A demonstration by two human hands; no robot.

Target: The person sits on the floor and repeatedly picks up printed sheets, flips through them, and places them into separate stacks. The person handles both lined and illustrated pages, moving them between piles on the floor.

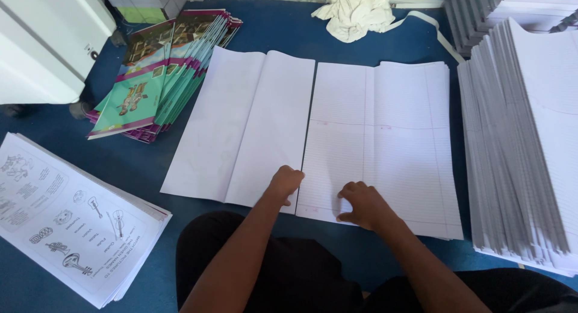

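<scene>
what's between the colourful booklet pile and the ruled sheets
In the head view, the blank white sheets lie between the colourful booklets and the ruled sheets.

Soft, even daylight fills the view, brightest at the upper right, where the tall stack of white sheets (530, 138) nearly washes out and its ruled lines fade. Shadows are faint: a thin soft one under the left hand (285, 183) and the right hand (361, 206), and a darker band along the near edge of the blue floor (132, 162). Focus is sharp in the middle, while straight edges bow slightly toward the corners and the white cabinet (42, 42) at upper left glares a little
</scene>
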